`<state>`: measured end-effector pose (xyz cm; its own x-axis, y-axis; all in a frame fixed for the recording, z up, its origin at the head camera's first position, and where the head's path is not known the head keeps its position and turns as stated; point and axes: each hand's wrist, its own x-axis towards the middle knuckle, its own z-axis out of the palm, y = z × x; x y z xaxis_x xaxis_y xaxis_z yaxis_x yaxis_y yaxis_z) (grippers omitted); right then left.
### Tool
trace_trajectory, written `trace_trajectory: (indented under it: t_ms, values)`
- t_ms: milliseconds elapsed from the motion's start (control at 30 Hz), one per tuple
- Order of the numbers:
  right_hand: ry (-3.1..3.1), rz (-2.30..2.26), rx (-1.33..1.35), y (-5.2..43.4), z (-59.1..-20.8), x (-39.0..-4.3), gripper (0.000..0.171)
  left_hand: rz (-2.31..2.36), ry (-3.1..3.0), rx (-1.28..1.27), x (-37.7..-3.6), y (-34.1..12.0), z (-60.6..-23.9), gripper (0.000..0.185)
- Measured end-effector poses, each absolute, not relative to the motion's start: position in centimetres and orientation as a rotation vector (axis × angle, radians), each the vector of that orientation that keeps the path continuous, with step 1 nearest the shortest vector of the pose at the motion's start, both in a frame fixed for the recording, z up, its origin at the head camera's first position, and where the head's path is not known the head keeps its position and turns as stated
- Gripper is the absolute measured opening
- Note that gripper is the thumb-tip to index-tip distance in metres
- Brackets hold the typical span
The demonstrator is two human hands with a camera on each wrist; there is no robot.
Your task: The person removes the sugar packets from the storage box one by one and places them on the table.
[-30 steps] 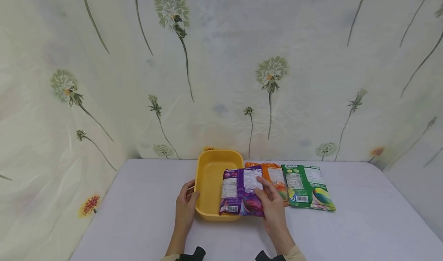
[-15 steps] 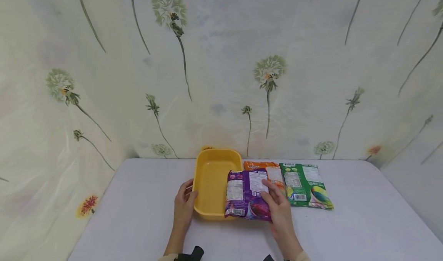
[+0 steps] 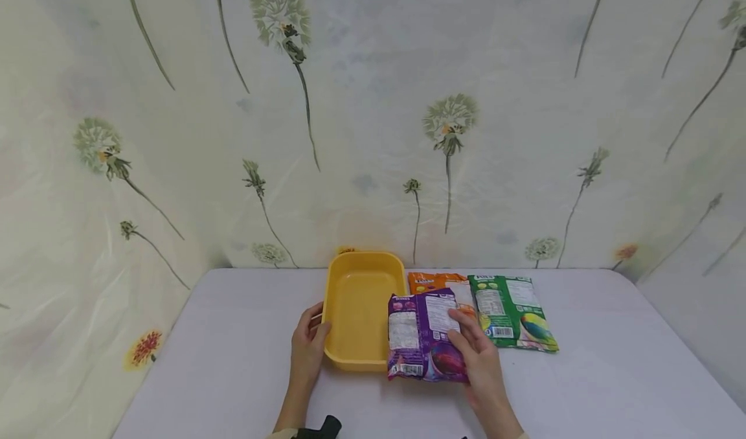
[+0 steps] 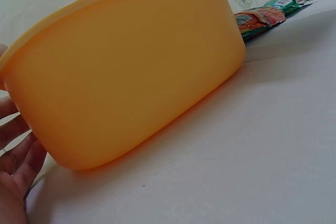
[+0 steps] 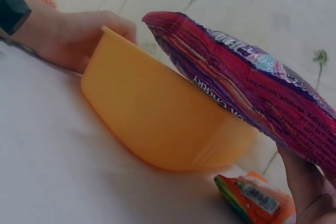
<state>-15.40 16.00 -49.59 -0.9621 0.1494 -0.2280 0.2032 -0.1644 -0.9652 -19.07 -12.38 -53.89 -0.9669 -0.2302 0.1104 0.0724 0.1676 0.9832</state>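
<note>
A yellow plastic tub (image 3: pixel 361 296) stands on the white table. My left hand (image 3: pixel 307 348) grips its left rim, thumb hooked over the edge; in the left wrist view the fingers (image 4: pixel 13 150) lie against the tub wall (image 4: pixel 131 72). My right hand (image 3: pixel 474 355) holds a purple snack packet (image 3: pixel 424 337) by its right side, thumb on top. The packet is tilted, its left part over the tub's right rim. In the right wrist view the purple packet (image 5: pixel 247 87) hangs above the tub (image 5: pixel 157 124), with fingers (image 5: pixel 307 187) underneath.
An orange packet (image 3: pixel 434 282) and a green packet (image 3: pixel 513 309) lie flat to the right of the tub, the orange one partly under the purple one. A flower-printed sheet (image 3: pixel 373 115) hangs behind the table. The table edge (image 3: pixel 688 355) runs down on the right.
The right hand has drawn the purple packet to the right and nearer to me, from over the tub's right half to its right rim. The left hand has stayed on the tub.
</note>
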Motion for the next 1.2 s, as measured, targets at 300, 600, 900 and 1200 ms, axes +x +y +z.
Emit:
trace_trajectory:
  t_ms: [300, 600, 900, 1200]
  values:
    - [1.979, -2.319, 0.439, 17.3, -49.8, -14.6, 0.054, -1.901, -2.207, 0.149, -18.7, -12.5, -52.8, 0.038]
    - [2.047, -2.212, 0.477, 18.8, -50.3, -13.3, 0.051, -1.883, -2.232, 0.137, -17.4, -12.2, -50.8, 0.038]
    - [2.063, -2.217, 0.496, 19.8, -50.9, -12.7, 0.05, -1.924, -2.201, 0.137, -17.5, -12.2, -51.1, 0.038]
    - [2.145, -2.134, 0.526, 20.2, -51.5, -12.2, 0.048, -1.938, -2.194, 0.124, -17.8, -12.2, -51.1, 0.039]
